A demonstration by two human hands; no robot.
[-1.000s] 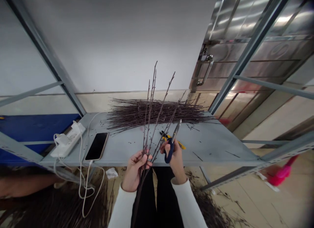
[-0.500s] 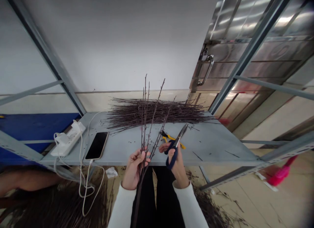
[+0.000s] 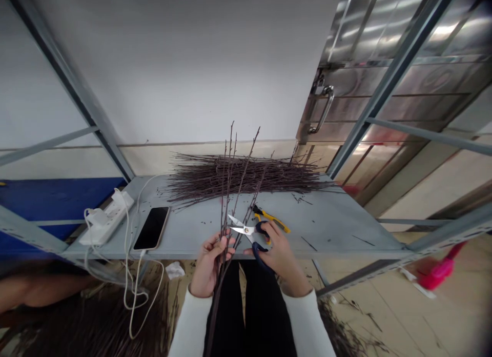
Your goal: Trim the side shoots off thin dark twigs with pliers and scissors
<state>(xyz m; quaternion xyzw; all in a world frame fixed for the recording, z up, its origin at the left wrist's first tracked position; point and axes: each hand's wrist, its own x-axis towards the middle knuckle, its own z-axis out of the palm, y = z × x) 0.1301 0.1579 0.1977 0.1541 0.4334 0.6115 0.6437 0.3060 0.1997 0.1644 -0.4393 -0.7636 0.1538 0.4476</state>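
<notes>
While narrow in grip, left hand (image 3: 208,265) around thin branches (image 3: 218,293), right hand (image 3: 279,250) around scissors (image 3: 247,230).

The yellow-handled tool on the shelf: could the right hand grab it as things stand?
Probably not freely: the yellow-handled tool lies close by on the shelf, but the right hand is already holding scissors.

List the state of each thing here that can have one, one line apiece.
Scissors: open, blades apart
Left hand: closed around branches
Right hand: gripping the scissors
Phone: screen dark, cable plugged in
Power strip: plugs inserted
Pliers: lying down, open or shut unclear
Branch pile: lying flat, loosely heaped
</notes>
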